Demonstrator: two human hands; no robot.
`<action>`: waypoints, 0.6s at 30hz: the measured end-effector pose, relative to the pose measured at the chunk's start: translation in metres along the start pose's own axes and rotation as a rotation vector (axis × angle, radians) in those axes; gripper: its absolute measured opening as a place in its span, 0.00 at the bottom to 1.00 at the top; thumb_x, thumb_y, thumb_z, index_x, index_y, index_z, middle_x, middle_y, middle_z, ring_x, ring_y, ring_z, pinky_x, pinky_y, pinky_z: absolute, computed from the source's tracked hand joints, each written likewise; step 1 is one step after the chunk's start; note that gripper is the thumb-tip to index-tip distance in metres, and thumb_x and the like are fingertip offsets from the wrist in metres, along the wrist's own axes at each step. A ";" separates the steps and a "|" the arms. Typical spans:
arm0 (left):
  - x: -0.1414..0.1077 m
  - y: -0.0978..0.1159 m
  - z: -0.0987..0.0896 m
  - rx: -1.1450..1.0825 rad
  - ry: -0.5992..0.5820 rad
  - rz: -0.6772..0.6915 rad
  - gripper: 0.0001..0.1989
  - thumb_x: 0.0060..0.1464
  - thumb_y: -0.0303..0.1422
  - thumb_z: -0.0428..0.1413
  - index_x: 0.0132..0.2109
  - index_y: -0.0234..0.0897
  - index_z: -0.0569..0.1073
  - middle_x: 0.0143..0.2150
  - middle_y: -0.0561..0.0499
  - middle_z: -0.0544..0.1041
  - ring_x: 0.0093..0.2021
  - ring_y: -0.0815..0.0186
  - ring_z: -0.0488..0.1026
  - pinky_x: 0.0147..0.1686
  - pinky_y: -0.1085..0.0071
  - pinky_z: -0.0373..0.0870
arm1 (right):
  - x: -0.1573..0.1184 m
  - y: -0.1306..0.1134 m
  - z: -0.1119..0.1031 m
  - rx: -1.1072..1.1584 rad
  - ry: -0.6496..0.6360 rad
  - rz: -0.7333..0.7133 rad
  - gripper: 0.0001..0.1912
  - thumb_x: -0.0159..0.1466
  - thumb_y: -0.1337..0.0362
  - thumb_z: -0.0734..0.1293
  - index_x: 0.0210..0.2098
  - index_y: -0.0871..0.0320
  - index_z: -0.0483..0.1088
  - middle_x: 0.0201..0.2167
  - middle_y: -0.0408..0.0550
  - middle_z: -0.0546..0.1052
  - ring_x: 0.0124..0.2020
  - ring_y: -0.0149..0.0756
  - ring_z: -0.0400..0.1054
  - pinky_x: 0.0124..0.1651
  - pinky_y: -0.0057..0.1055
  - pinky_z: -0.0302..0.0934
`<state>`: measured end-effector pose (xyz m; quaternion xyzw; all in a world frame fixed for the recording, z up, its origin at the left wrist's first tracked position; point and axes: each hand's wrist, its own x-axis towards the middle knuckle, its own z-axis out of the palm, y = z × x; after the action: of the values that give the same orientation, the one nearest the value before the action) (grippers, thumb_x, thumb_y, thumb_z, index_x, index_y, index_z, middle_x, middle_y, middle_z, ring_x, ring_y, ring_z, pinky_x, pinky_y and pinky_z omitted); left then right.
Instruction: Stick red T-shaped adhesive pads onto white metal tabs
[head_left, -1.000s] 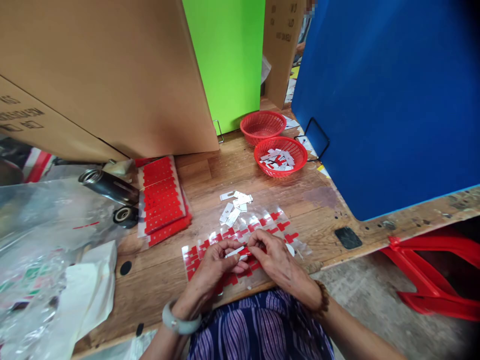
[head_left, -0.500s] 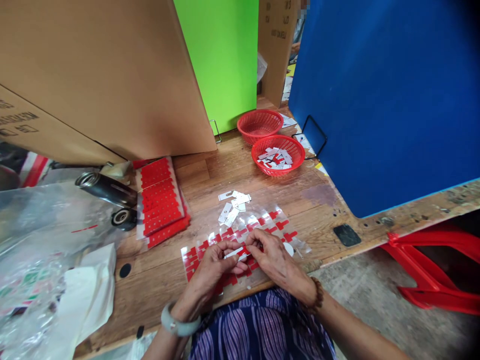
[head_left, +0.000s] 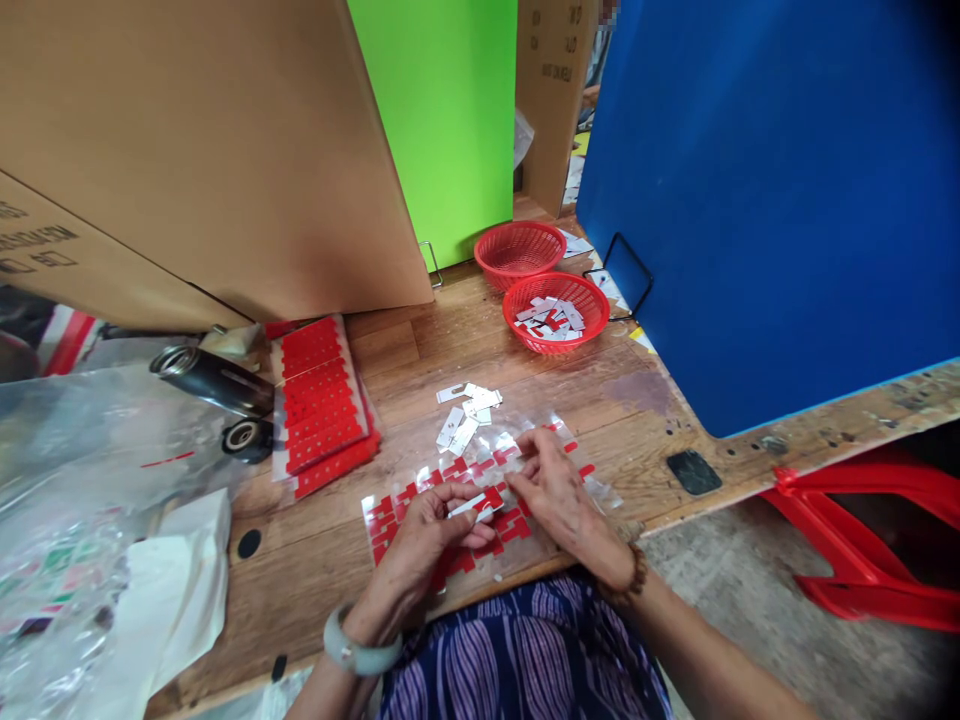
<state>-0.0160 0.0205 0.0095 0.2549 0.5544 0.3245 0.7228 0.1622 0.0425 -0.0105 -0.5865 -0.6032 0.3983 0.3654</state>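
Note:
My left hand is closed around a small flat white piece, pinched between thumb and fingers. A red adhesive piece sits at its right end. My right hand is just to the right, apart from the white piece, its thumb and bent forefinger spread with nothing visible between them. Below both hands lies a clear sheet with rows of red stickers, partly covered by my hands. Beyond it is a loose pile of white pieces.
Two red plastic baskets stand at the back; the nearer holds white pieces with some red. To the left are stacked red sticker sheets, a dark flask and plastic bags. A blue panel stands to the right.
My right hand has let go of the red end of the white piece and moved up and right. My left hand keeps its hold in nearly the same place.

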 end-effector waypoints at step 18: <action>-0.001 0.004 0.002 -0.007 -0.017 -0.017 0.24 0.39 0.30 0.67 0.44 0.29 0.69 0.27 0.45 0.80 0.26 0.67 0.78 0.30 0.76 0.73 | 0.008 -0.002 0.004 0.376 -0.559 0.193 0.05 0.60 0.62 0.63 0.33 0.58 0.66 0.16 0.36 0.66 0.16 0.25 0.60 0.20 0.22 0.53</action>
<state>-0.0151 0.0226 0.0134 0.2503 0.5492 0.3180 0.7312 0.1575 0.0502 -0.0103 -0.4315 -0.5378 0.6803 0.2486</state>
